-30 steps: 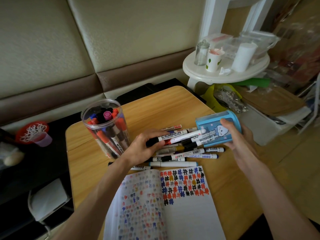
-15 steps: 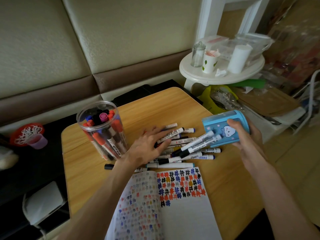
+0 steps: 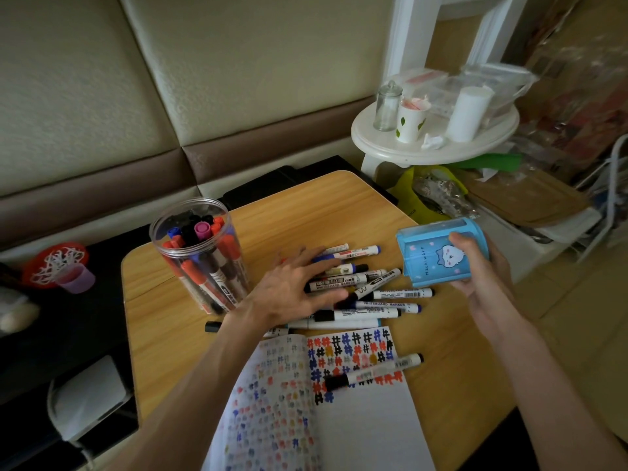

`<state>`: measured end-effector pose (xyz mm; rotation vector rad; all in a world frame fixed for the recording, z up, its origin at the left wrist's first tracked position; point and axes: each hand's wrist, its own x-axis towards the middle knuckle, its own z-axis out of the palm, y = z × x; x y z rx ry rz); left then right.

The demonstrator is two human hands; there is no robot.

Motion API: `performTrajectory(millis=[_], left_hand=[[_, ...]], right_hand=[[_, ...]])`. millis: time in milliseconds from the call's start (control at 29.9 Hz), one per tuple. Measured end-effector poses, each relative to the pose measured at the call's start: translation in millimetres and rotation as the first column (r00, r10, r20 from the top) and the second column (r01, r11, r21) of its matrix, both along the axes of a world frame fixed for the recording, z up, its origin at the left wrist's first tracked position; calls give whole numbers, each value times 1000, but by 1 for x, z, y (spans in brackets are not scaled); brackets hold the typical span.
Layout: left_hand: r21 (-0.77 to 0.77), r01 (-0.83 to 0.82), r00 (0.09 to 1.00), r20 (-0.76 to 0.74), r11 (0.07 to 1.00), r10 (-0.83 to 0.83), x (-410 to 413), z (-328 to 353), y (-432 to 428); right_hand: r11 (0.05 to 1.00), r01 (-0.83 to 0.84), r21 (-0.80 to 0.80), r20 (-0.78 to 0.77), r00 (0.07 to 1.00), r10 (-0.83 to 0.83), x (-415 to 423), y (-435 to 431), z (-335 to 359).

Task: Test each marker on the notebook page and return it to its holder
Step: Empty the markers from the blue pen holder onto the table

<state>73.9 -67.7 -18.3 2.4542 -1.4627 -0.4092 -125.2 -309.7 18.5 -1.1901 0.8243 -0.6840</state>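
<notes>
Several whiteboard markers lie in a loose pile on the wooden table. My left hand lies flat on the pile's left side with fingers spread. My right hand grips a blue holder with a cat picture, tipped on its side above the table to the right of the pile. An open notebook with rows of coloured marks lies at the front. One black-capped marker lies across its page. A clear jar full of markers stands at the left.
A white round side table with a glass jar, a paper cup and a white roll stands behind on the right. Boxes and bags crowd the floor at the right. A black surface with a red dish lies left of the table.
The markers that stuck out of the tipped blue holder now lie on the table. One marker has come onto the notebook page. My left hand let go of its markers and flattened on the pile.
</notes>
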Motion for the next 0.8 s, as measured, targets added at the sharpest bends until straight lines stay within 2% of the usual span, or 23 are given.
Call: performTrajectory(millis=[134, 234, 267, 334, 401, 501, 601, 701, 802], left_hand=[[51, 31, 989, 145, 998, -38, -22, 14, -6], [-71, 56, 948, 316, 996, -30, -81, 20, -5], [-109, 121, 936, 344, 987, -76, -103, 20, -3], [-82, 298, 893, 377, 951, -247, -136, 15, 1], [-6, 343, 871, 377, 939, -316, -146, 6, 5], [-31, 279, 922, 289, 960, -258, -143, 3, 3], [-114, 87, 983, 173, 990, -67, -115, 19, -14], [-162, -150, 982, 91, 975, 166, -46, 30, -51], [-63, -298, 954, 24, 953, 300, 23, 25, -81]], right_hand=[[997, -14, 79, 0, 1000, 14, 9, 12, -11], [994, -11, 104, 0, 1000, 11, 12, 13, -13], [994, -8, 108, 6, 1000, 7, 12, 12, -13], [994, -5, 113, 15, 1000, 3, 12, 11, -13], [993, -21, 113, 24, 1000, 18, 12, 10, -14], [992, -42, 117, 29, 999, 39, 10, 10, -15], [993, -26, 118, 39, 999, 22, 9, 9, -14], [990, -23, 140, 70, 997, 13, 9, 10, -12], [987, -17, 158, 99, 995, 2, 6, 10, -10]])
